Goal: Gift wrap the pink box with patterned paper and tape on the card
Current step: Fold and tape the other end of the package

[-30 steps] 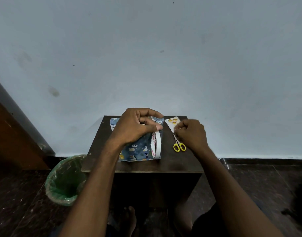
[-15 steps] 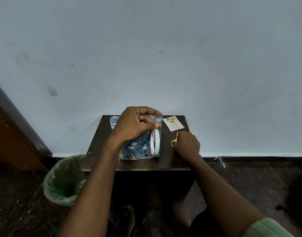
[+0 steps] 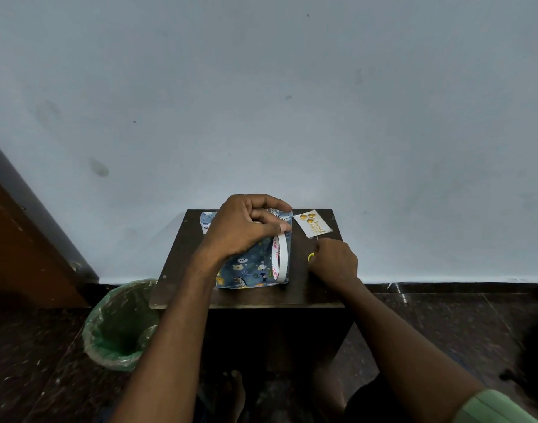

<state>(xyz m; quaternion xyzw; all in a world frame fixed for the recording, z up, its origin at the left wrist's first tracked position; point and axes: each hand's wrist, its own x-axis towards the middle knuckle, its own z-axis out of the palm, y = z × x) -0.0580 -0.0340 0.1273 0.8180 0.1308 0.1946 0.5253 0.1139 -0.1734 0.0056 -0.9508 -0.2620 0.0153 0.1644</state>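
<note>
While the left hand (image 3: 243,227) pins the wrapped box (image 3: 252,267) mid-worktop (image 3: 182,254), fingers curled on its far paper edge | right hand (image 3: 334,261) closes on the yellow scissors (image 3: 311,256) | paper thin, tearable: hold at box edges | card (image 3: 312,227) apart, far right.

Your box (image 3: 251,267) is already covered in blue paper w/ small cartoon animals and lies flat at the middle of the table top, far end hidden under your hand. The tape roll (image 3: 280,258), white w/ pink lettering, stands on edge on the box's right side. The card (image 3: 312,223), white w/ gold balloons, lies flat and slightly turned near the back right corner, just beside the box.
</note>
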